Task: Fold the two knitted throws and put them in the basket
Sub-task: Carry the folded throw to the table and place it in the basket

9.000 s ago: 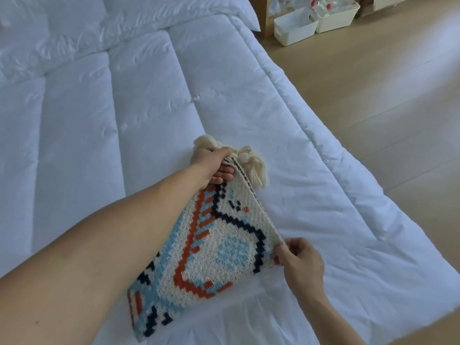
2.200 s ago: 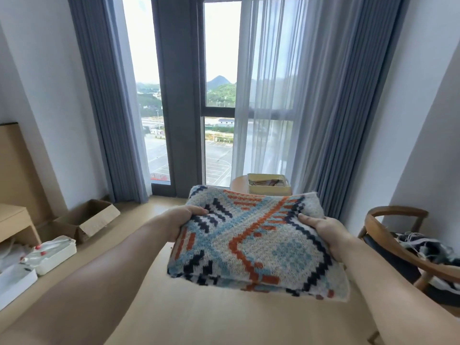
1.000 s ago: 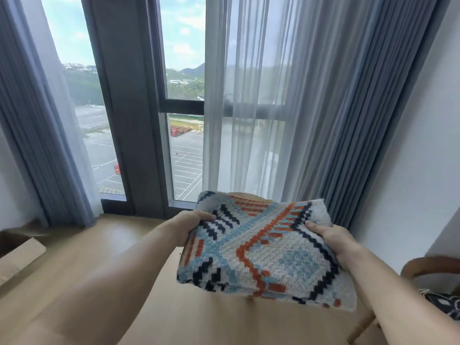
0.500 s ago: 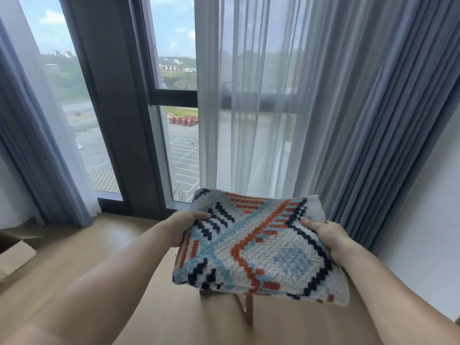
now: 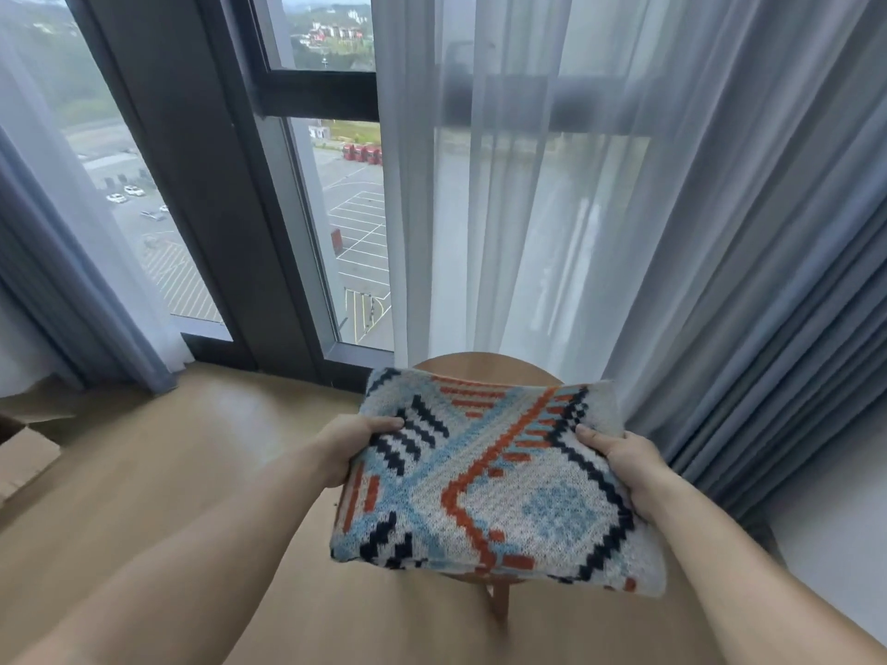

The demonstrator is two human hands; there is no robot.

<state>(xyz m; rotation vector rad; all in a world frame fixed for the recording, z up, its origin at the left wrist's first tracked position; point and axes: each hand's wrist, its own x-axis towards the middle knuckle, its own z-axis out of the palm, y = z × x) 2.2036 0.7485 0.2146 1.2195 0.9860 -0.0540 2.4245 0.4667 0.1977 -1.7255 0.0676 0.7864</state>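
A folded knitted throw (image 5: 489, 482) with a cream, light blue, orange and navy pattern is held flat in front of me. My left hand (image 5: 353, 441) grips its left edge, thumb on top. My right hand (image 5: 624, 460) grips its right edge the same way. The throw hovers over a small round wooden table (image 5: 480, 366), hiding most of the tabletop. The basket seen earlier on that table is hidden under the throw. The second throw is out of view.
A tall window with a dark frame (image 5: 201, 184) stands straight ahead. Sheer white curtain (image 5: 504, 208) and grey-blue drapes (image 5: 768, 328) hang behind the table. A cardboard box (image 5: 24, 453) lies on the wooden floor (image 5: 144, 472) at far left. A table leg (image 5: 499, 602) shows below the throw.
I have walked from the bed to the window with the folded throw. Over the last second the view tilted down and the round table's top came into view beneath the throw.
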